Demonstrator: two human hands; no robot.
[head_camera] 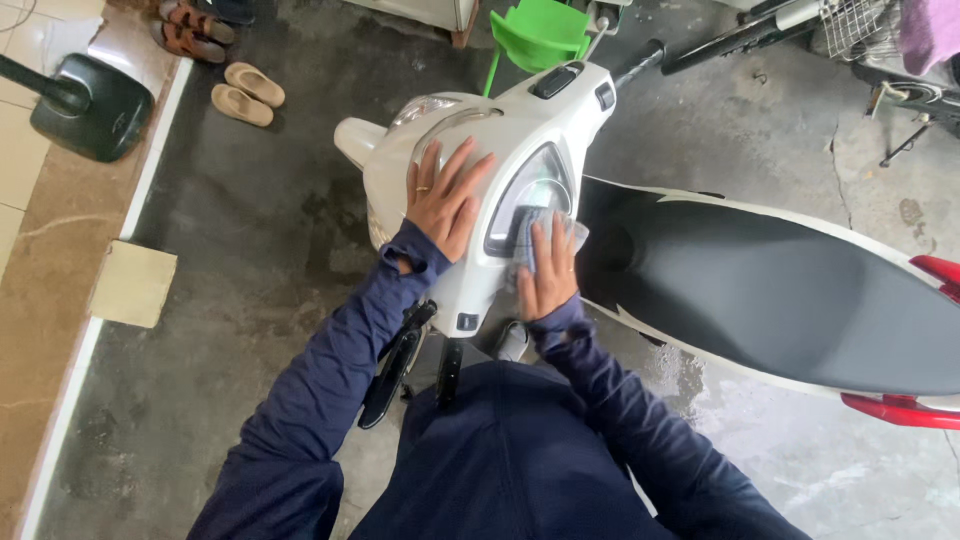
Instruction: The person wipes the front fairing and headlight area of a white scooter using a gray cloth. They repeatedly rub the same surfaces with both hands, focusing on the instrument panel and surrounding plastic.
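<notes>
On a damp concrete floor (pixel 250 250), seen from the head camera looking straight down: white scooter (pixel 470 180) parked crosswise, handlebar head at centre frame, black seat (pixel 780 290) trimmed in white and red stretching off to the right

Left hand (pixel 445 200) laid flat and open on the white handlebar cover, fingers spread, a ring on one finger, gripping nothing, dark blue sleeve pulled over the wrist

Right hand (pixel 548 272) pressed palm-down on a folded grey-blue cloth (pixel 535 232), fingers extended over it, holding it against the lower edge of the dark instrument panel (pixel 530 195), just beside the front tip of the seat

Black brake lever and grip (pixel 395 365) hanging below the left forearm, second black grip (pixel 650 50) poking out on the far side of the handlebar head

Green plastic chair (pixel 540 35) standing beyond the scooter at the top edge, touching or just behind the front, cannot tell which

Two pairs of sandals (pixel 248 92) lined along the upper left, near a black fan base (pixel 90 105) on the beige tiled step (pixel 40 260); flat piece of cardboard (pixel 133 283) lying at the edge of that step

Bicycle with wire basket (pixel 860 25) partly visible in the upper right corner, well apart from both hands
</notes>
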